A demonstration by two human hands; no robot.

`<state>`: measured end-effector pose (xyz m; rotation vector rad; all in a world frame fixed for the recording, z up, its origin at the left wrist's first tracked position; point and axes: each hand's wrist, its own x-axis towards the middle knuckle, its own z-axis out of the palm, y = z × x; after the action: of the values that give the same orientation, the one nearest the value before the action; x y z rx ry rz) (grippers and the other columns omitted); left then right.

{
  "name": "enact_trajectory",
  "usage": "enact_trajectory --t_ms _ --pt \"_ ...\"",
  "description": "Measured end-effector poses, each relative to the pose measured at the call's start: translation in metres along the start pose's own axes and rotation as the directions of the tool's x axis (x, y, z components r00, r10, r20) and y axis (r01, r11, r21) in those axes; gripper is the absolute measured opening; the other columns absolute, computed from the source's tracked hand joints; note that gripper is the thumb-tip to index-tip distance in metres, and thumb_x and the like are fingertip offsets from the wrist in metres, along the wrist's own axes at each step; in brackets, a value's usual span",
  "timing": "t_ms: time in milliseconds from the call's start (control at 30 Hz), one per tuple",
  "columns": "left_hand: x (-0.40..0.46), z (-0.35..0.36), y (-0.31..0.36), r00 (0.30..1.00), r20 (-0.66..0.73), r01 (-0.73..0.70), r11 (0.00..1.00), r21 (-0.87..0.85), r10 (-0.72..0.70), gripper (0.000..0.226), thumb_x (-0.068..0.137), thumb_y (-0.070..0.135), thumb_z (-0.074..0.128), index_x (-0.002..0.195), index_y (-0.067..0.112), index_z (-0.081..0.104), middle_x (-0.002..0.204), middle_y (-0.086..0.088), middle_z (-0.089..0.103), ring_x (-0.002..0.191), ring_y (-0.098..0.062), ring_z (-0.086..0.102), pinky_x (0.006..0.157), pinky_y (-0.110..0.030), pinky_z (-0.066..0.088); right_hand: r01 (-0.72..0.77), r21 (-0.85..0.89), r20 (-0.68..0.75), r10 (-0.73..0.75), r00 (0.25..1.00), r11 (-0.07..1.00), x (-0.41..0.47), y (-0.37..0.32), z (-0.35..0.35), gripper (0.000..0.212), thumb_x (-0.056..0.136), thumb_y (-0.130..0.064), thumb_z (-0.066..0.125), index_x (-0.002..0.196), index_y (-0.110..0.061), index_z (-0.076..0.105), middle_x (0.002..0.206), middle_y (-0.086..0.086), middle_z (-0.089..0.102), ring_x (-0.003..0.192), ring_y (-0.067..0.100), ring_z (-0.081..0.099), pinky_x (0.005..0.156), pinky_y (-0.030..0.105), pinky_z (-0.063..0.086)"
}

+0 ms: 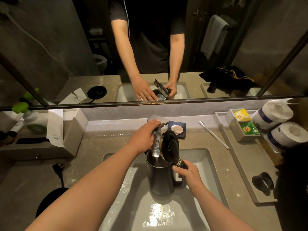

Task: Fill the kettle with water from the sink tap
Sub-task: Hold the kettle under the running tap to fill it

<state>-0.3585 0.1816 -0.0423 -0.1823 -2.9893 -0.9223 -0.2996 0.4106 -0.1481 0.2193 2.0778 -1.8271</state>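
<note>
The kettle [164, 177] is held upright over the sink [206, 164], its lid [170, 145] swung open and standing up at the handle side. The right hand [188, 175] is at the kettle's 3 o'clock, fingers curled closed around the black handle [180, 165], thumb on top near the hinge. The left hand [145, 139] is at the kettle's 11 o'clock, above and behind the rim, its fingers folded over the flat chrome lever of the tap [158, 121]. The tap's spout [156, 146] slopes down from under that hand and ends just inside the kettle's open mouth. A thin stream seems to fall from the spout into the kettle, though glare makes this hard to confirm. Water glints on the basin floor at the kettle's 6 o'clock. On the tabletop [100, 144], a soap dish [177, 130] sits at the kettle's 12 o'clock, and a toothbrush [214, 135] lies at its 2 o'clock.
</note>
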Motion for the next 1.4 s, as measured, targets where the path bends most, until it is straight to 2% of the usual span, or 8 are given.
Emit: enact_trajectory --t_ms 233,633,1033,1200,1400 --pt "-0.0002 -0.0003 0.0006 1.000 0.007 0.014 1.000 0.006 -0.014 0.059 0.090 0.012 0.048 0.142 0.035 0.033 0.153 0.006 0.031 0.136 -0.019 0.034 0.106 -0.039 0.033 -0.008 -0.007 0.000 0.008 1.000 1.000 0.0014 0.0006 -0.0001 0.035 0.060 -0.039 0.079 0.080 -0.011 0.071 0.065 -0.005 0.067 0.067 0.016 0.062 0.063 0.033 0.051" --pt "0.0015 0.0018 -0.0038 1.000 0.010 0.011 1.000 -0.001 -0.011 0.060 0.089 0.010 0.047 0.141 0.037 0.033 0.153 0.007 0.031 0.136 -0.018 0.033 0.107 -0.037 0.031 0.001 0.007 0.013 -0.001 1.000 1.000 0.0003 0.0017 -0.0007 0.050 0.056 -0.041 0.079 0.084 -0.001 0.068 0.062 -0.004 0.063 0.058 0.007 0.060 0.058 0.029 0.050" --pt "0.0017 0.0031 -0.0048 1.000 0.004 0.018 1.000 0.002 -0.018 0.060 0.090 0.011 0.047 0.141 0.039 0.031 0.153 0.008 0.030 0.136 -0.018 0.032 0.106 -0.037 0.031 -0.003 0.010 0.023 0.003 1.000 1.000 0.0030 0.0011 -0.0014 0.040 0.058 -0.039 0.080 0.080 -0.008 0.069 0.060 -0.007 0.063 0.059 0.008 0.059 0.060 0.031 0.050" --pt "0.0014 0.0026 -0.0033 1.000 -0.001 0.017 1.000 0.003 -0.017 0.059 0.090 0.012 0.047 0.141 0.038 0.032 0.153 0.007 0.031 0.136 -0.019 0.032 0.105 -0.036 0.030 -0.016 0.006 0.015 0.016 1.000 1.000 0.0039 0.0002 -0.0015 0.040 0.057 -0.040 0.080 0.082 -0.010 0.071 0.062 -0.007 0.065 0.061 0.011 0.060 0.058 0.028 0.051" --pt "0.0011 0.0027 -0.0027 1.000 0.003 0.022 1.000 0.004 -0.022 0.060 0.091 0.011 0.048 0.142 0.037 0.032 0.154 0.006 0.030 0.137 -0.019 0.032 0.106 -0.036 0.030 -0.010 0.006 0.007 0.010 1.000 1.000 0.0033 -0.0025 -0.0015 0.040 0.061 -0.032 0.079 0.086 -0.002 0.070 0.065 -0.001 0.063 0.061 0.011 0.058 0.053 0.022 0.050"
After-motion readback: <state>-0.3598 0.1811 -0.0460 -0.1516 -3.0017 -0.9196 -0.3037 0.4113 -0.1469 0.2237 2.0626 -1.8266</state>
